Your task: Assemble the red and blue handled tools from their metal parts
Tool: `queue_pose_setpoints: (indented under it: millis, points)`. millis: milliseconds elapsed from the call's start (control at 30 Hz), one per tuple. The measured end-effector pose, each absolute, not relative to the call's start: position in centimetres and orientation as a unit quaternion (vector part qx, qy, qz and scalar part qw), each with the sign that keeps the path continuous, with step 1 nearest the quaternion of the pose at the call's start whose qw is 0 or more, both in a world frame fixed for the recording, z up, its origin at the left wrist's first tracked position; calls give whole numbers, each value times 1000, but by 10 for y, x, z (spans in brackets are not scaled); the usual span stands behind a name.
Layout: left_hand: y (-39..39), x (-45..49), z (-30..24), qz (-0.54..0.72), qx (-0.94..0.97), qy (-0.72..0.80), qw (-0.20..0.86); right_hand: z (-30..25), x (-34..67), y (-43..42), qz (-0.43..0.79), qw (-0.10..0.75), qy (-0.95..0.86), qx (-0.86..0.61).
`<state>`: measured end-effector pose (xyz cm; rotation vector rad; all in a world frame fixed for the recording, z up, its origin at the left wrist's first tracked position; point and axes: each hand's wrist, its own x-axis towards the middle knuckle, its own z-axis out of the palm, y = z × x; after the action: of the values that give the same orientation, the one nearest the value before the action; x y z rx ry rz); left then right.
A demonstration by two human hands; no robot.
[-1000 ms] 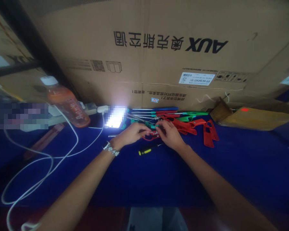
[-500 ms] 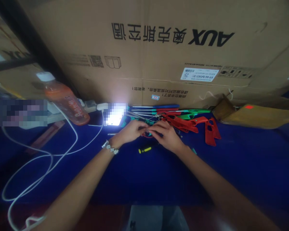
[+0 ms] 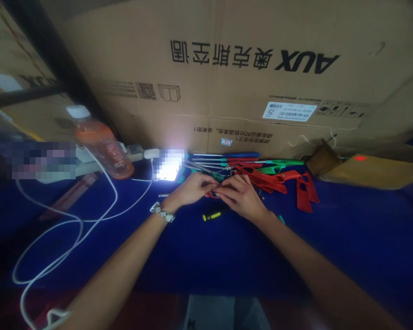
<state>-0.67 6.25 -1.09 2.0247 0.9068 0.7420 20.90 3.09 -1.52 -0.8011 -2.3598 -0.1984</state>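
Note:
My left hand (image 3: 195, 189) and my right hand (image 3: 242, 195) meet fingertip to fingertip above the blue table cover (image 3: 223, 256). Both are closed in a pinch, and whatever small part lies between the fingers is too small to make out. Just beyond them are red plastic handle shells (image 3: 261, 178), a green handle (image 3: 278, 166) and thin metal rods with coloured ends. A black and yellow screwdriver (image 3: 212, 216) lies on the cover, on the near side of my hands. A silver bracelet (image 3: 163, 213) circles my left wrist.
At the left stand a bottle of orange drink (image 3: 105, 149) and a looped white cable (image 3: 79, 224). A bright phone screen (image 3: 168, 166) leans near my left hand. Behind is a large cardboard box (image 3: 227, 101); a yellow packet (image 3: 371, 172) lies at the right.
The whole view has shifted slightly, so everything sits a little further right and lower. My fingers remain together, with only small movements at the fingertips.

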Motion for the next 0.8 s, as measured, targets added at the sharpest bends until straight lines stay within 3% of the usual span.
queue_pose_setpoints:
  millis: [567,800]
  points:
    - [61,-9,-12,284,799,374,376,-5,215,26,28,368,-872,-323]
    - [58,-7,-8,289,784,374,404,-5,212,25,-12,311,-890,-334]
